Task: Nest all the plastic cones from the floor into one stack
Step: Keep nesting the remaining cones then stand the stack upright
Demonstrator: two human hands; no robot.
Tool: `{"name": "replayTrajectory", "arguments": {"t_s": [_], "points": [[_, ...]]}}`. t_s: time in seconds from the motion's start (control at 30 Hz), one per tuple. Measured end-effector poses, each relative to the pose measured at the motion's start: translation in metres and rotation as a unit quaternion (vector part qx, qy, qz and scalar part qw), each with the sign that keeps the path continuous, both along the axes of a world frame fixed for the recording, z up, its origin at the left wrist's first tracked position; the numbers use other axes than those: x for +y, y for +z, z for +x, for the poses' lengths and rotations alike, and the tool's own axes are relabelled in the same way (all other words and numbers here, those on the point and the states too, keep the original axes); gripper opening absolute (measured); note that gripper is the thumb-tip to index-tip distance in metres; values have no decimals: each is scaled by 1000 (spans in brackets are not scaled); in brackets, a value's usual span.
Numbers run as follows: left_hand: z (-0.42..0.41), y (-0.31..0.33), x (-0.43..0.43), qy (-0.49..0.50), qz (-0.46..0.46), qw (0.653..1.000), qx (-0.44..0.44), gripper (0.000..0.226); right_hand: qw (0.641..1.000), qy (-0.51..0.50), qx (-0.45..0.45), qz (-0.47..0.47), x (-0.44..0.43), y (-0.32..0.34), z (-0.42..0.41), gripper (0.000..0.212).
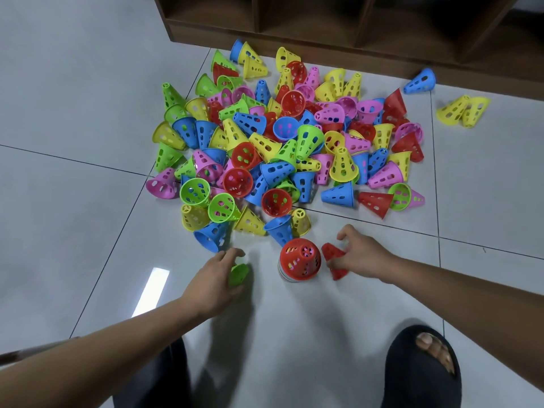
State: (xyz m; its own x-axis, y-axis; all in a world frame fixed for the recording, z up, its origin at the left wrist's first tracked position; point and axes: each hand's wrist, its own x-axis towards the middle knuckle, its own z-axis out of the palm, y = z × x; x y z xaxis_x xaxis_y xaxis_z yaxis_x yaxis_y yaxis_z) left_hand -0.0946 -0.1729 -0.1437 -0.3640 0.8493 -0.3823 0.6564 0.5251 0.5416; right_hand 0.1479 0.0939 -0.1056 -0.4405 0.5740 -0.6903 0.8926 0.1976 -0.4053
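Note:
A big heap of perforated plastic cones (pixel 282 136) in red, blue, green, yellow and pink lies on the white tiled floor. In front of it stands a short upright stack (pixel 299 262) with a red cone on top. My left hand (pixel 217 278) grips a green cone (pixel 239 273) just left of the stack. My right hand (pixel 363 254) holds a red cone (pixel 334 260) right beside the stack, its fingers curled round it.
A dark wooden shelf unit (pixel 338 28) stands behind the heap. A lone blue cone (pixel 419 81) and two yellow cones (pixel 463 110) lie apart at the right. My foot in a black slipper (pixel 421 369) is at the bottom right.

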Motion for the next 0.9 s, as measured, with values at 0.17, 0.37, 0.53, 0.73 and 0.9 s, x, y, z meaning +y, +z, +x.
{"name": "replayTrajectory", "arguments": {"t_s": [0.17,0.37,0.53,0.73,0.9], "points": [[9,46,26,68,151,986,-32,46,987,-135,58,-59,-4,3,8,57],[31,129,60,95,339,928,-123,33,943,-239,192,-131,-5,40,5,13],[58,144,62,58,388,904,-172,32,910,-270,292,-116,-6,68,0,13],[68,146,59,23,452,879,-151,33,901,-233,359,-67,-18,90,-14,25],[72,153,64,-18,457,878,-141,37,901,-231,360,-68,-36,92,-17,38]]}}
